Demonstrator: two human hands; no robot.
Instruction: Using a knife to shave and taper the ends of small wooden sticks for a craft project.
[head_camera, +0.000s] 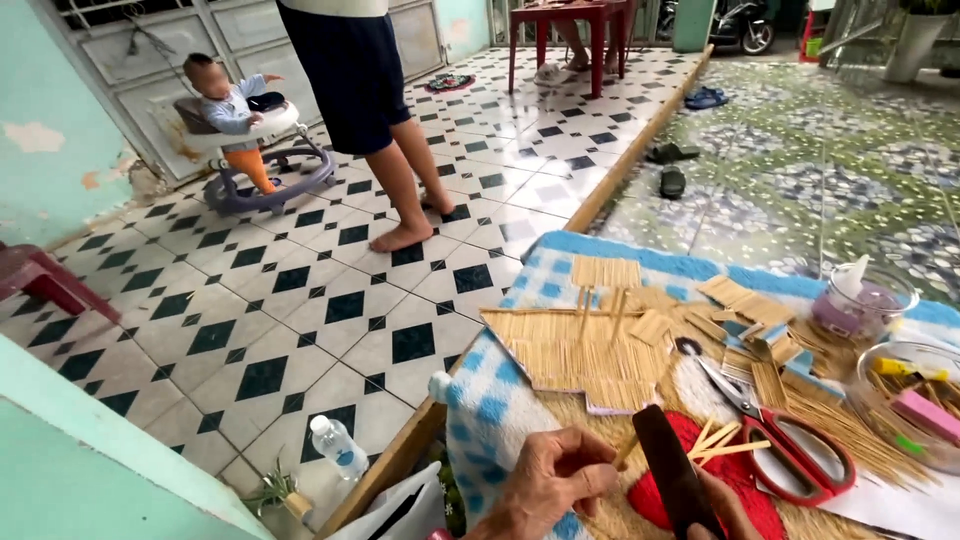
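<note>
My left hand (555, 482) sits at the bottom edge and pinches a thin wooden stick (626, 452). My right hand (722, 510), mostly hidden at the bottom, grips a dark flat tool (672, 472) that slants up beside the stick. Just beyond lie a few loose sticks (722, 440) and red-handled scissors (790, 440). A large panel of glued sticks (585, 350) lies on the blue-and-white checked cloth (490, 410), with smaller stick panels (740, 300) to its right.
Two clear bowls (865, 300) (915, 400) with craft bits stand at the right. A small water bottle (338, 447) stands on the tiled floor below left. A person's bare legs (400, 170) and a small child in a walker (250, 140) are farther off. A red table (570, 30) stands behind.
</note>
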